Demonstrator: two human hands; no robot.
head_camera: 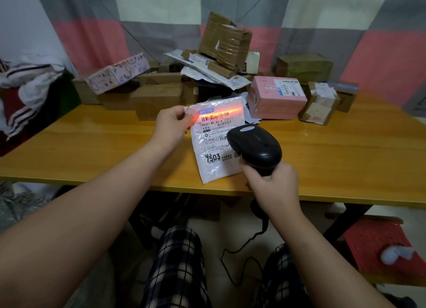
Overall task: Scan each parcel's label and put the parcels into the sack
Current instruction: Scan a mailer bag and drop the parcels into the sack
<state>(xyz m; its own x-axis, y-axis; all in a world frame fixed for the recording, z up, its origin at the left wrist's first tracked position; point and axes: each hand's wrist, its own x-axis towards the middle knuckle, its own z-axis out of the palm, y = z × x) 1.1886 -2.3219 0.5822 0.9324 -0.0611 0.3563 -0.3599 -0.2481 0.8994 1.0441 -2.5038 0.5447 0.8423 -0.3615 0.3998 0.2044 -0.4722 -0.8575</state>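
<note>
Meanwhile, left hand (171, 125) pinching white mailer (213, 169) labelled 7503, right hand (272, 185) gripping scanner (255, 146)

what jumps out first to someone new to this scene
The red scan line across the barcode at the top of the white padded parcel, which the left hand pinches by its upper left corner above the wooden table. Next, the black scanner gripped by the right hand, just right of the parcel. Behind them, a pink box stands out in the heap of parcels at the table's far side.
</note>
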